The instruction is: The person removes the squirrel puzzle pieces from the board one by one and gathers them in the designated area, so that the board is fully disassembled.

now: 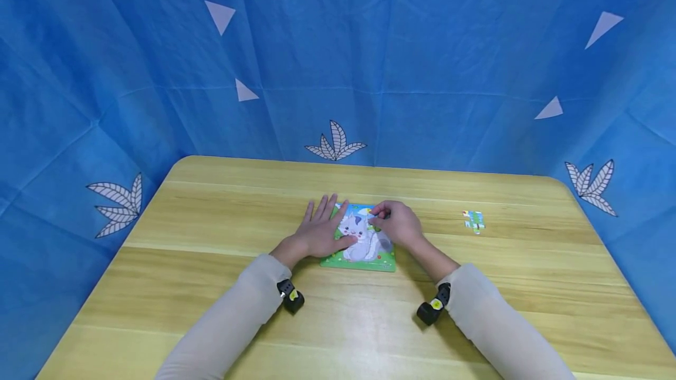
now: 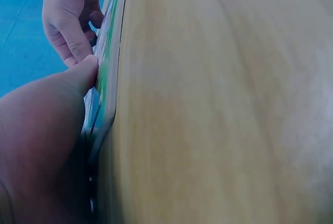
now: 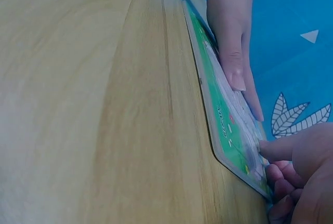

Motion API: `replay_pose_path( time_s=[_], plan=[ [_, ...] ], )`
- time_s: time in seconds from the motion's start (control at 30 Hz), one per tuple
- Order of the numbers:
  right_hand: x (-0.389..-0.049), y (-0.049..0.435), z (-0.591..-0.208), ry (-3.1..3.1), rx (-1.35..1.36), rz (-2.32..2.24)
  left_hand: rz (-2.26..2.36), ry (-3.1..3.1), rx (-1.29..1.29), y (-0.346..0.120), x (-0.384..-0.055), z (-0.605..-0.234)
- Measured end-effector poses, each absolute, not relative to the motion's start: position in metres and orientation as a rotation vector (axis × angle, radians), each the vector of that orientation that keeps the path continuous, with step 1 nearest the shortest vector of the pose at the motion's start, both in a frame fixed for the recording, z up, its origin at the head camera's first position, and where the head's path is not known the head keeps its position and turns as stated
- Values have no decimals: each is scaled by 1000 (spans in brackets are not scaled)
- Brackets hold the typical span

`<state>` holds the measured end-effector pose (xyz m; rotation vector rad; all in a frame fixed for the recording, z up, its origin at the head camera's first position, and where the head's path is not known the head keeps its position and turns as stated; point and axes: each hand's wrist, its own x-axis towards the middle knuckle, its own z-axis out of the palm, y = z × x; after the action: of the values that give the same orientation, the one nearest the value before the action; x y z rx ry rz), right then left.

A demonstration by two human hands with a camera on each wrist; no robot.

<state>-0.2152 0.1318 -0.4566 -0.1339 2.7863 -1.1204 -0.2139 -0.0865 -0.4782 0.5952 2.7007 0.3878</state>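
Observation:
A jigsaw puzzle (image 1: 364, 251) with a grey-white cartoon animal on a green and blue ground lies flat on the table. Across its left side rests my left hand (image 1: 319, 234), fingers spread and straight, the thumb touching the picture. At the upper right of the puzzle, my right hand (image 1: 399, 224) has its fingers curled, thumb and index finger pinching at a puzzle piece largely hidden by the fingers. The right wrist view shows the right thumb (image 3: 276, 149) against the puzzle's surface. A greyish patch (image 1: 387, 244) shows near the puzzle's right edge.
Off to the right on the wooden table (image 1: 517, 263) lies a small group of loose puzzle pieces (image 1: 475, 220). A blue cloth (image 1: 433, 75) with white triangles and leaf prints hangs behind and beside the table.

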Motion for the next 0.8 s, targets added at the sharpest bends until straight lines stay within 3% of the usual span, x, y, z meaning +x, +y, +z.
replay_pose_path(
  time_s=[0.5, 0.8],
  plan=[
    [-216, 133, -455, 2750, -91, -1198, 360, 2711, 566, -84, -207, -467],
    [-219, 132, -450, 2648, -16, -1277, 353, 2706, 555, -83, -216, -480]
  ],
)
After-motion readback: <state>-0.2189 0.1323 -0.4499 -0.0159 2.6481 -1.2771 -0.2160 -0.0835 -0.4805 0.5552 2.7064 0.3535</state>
